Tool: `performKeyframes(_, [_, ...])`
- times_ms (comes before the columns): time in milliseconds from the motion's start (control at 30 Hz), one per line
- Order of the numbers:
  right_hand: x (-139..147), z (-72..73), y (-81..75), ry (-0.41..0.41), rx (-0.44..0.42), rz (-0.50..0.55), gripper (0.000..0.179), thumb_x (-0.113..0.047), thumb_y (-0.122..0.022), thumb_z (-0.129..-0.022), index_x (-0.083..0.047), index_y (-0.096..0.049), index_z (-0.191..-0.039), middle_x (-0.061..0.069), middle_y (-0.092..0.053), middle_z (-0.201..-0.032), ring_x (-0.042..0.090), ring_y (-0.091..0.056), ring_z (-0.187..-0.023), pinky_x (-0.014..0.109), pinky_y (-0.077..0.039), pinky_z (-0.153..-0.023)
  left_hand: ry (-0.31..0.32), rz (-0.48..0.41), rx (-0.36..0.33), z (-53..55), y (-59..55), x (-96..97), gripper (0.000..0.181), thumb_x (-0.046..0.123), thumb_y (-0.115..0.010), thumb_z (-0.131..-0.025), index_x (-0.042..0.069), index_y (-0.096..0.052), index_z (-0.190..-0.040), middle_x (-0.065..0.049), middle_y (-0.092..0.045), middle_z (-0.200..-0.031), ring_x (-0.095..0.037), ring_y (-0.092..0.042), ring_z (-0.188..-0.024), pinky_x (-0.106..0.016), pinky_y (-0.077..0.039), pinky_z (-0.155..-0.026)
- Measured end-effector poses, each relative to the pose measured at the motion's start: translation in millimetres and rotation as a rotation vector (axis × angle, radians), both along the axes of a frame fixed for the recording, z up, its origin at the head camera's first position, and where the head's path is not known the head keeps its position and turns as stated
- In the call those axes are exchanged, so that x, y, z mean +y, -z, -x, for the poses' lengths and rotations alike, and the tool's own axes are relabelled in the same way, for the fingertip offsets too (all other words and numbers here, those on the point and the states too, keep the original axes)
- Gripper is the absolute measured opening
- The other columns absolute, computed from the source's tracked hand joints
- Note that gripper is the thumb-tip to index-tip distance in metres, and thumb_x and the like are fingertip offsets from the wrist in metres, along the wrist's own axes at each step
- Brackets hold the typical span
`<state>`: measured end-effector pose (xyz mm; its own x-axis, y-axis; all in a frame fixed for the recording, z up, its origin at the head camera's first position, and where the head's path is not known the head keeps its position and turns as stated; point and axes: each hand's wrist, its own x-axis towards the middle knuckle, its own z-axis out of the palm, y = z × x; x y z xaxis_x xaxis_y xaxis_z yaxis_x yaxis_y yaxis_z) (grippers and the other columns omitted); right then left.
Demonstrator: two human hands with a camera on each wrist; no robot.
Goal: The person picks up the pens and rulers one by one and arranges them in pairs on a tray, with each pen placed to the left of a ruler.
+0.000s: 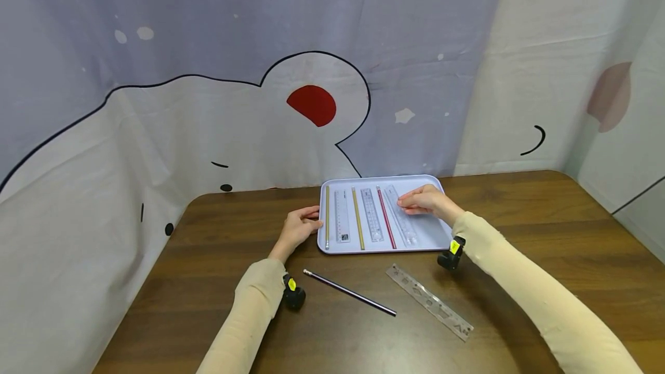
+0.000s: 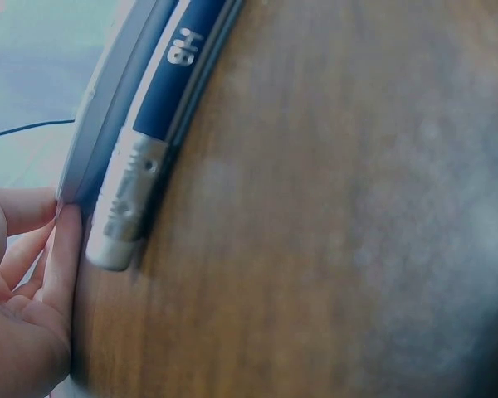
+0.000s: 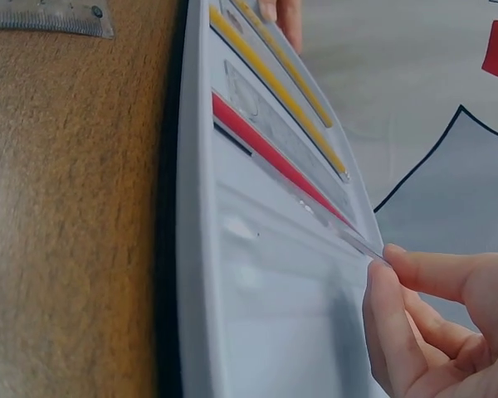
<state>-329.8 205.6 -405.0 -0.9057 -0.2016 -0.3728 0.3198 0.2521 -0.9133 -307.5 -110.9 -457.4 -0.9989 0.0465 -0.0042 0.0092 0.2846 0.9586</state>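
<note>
Thumb and fingertips of my right hand (image 1: 427, 201) pinch the edge of a clear ruler (image 1: 407, 231) at the right of the row on a white tray (image 1: 433, 235). The right wrist view shows this ruler (image 3: 315, 207) tilted on its edge beside a red pencil (image 3: 274, 153). My left hand (image 1: 297, 228) grips the tray's left rim, thumb and fingers meeting at the edge in the left wrist view. To the left of the red pencil lie another clear ruler (image 1: 372, 215), a yellow pencil (image 1: 358, 219), a ruler (image 1: 342, 215) and another yellow pencil (image 1: 327, 218).
On the wooden table (image 1: 234, 328), a dark pencil (image 1: 350, 291) with a white eraser lies in front of the tray. A clear patterned ruler (image 1: 430, 303) lies diagonally to its right. Behind the table hangs a printed curtain (image 1: 208, 120).
</note>
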Motion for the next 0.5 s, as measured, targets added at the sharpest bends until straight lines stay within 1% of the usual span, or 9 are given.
performKeyframes(133, [-1, 0.7, 2.0, 0.016, 0.016, -0.011, 0.044, -0.004, -0.061, -0.084, 0.015, -0.048, -0.121, -0.006, -0.066, -0.068, 0.002, -0.061, -0.065, 0.016, -0.054, -0.065, -0.002, -0.001, -0.004, -0.4, -0.9, -0.1, 0.043, -0.002, -0.065, -0.078, 0.002, -0.057, -0.120, -0.021, -0.062, -0.112, -0.010, -0.061, -0.080, -0.028, -0.056, -0.074])
performKeyframes(267, [-1, 1.7, 4.8, 0.020, 0.039, -0.044, 0.043, -0.004, -0.062, -0.083, 0.015, -0.049, -0.119, -0.006, -0.066, -0.068, 0.002, -0.061, -0.064, 0.016, -0.055, -0.066, -0.004, -0.006, -0.006, 0.0, -0.5, 0.0, 0.043, -0.002, -0.064, -0.078, 0.001, -0.057, -0.120, -0.021, -0.062, -0.112, -0.010, -0.061, -0.080, -0.028, -0.056, -0.074])
performKeyframes(500, [0, 3.3, 10.7, 0.024, 0.080, -0.093, 0.040, -0.006, -0.064, -0.081, 0.014, -0.054, -0.115, -0.005, -0.065, -0.070, 0.001, -0.061, -0.064, 0.017, -0.055, -0.067, 0.003, -0.004, -0.001, 1.6, 1.9, -0.1, 0.043, -0.002, -0.065, -0.078, 0.002, -0.057, -0.120, -0.021, -0.061, -0.112, -0.014, -0.063, -0.084, -0.029, -0.056, -0.075])
